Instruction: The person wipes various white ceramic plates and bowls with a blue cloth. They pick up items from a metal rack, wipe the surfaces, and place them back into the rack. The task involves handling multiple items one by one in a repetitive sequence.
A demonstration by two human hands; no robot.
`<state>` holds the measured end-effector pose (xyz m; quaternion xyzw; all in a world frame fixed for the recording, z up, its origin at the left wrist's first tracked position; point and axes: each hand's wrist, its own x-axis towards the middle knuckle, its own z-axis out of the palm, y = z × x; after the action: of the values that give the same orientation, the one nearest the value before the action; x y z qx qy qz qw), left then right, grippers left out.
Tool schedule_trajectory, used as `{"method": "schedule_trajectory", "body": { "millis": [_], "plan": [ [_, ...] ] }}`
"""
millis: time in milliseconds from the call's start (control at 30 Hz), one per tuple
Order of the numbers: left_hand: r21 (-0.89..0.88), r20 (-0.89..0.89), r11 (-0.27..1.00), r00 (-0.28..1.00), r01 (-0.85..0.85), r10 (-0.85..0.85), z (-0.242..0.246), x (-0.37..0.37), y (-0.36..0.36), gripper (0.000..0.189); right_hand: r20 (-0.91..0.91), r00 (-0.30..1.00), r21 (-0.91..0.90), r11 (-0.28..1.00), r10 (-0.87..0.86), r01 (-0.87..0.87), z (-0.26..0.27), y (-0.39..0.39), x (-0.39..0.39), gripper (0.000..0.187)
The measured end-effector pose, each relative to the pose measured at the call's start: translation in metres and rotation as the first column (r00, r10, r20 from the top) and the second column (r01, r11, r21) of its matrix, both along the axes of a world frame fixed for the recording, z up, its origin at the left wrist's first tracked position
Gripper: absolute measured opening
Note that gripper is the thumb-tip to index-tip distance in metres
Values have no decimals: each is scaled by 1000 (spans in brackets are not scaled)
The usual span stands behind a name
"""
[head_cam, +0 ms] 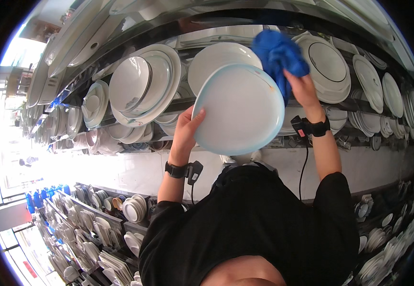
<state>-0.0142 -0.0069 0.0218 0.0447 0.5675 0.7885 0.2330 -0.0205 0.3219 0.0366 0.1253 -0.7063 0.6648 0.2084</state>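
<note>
My left hand (187,125) grips the left rim of a large white plate (239,111), thumb on its face. The plate has a pale blue border and a small floral motif near its upper right edge. In my right hand (302,89) is a bunched blue cloth (280,53), somewhat blurred, just beyond the plate's upper right rim. Another white plate (221,60) stands on the shelf behind, partly hidden by the held one.
Stacked bowls and plates (131,84) stand on the shelf at left, and a black-ringed plate (326,62) at right. A lower shelf holds more dishes (366,121). Behind me are racks of crockery (135,209). Cables (304,171) hang from both wrist devices.
</note>
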Motion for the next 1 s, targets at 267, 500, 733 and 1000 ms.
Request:
{"method": "schedule_trajectory", "body": {
  "millis": [267,500,733,1000],
  "plan": [
    [-75,-11,995,997,72,-73,-5,26,-1,26,492,736,111,804,466,-584,17,-3,8,38],
    [37,10,999,1000,27,-28,-12,35,1,26,504,763,35,872,406,-487,-4,-6,21,52],
    [153,33,975,987,-159,156,-10,31,-6,26,407,883,-398,915,236,-61,-66,-41,67,65],
    [-107,-48,991,995,79,-85,14,30,-4,30,351,923,-399,917,156,-3,-58,-34,61,43]
  ]
}}
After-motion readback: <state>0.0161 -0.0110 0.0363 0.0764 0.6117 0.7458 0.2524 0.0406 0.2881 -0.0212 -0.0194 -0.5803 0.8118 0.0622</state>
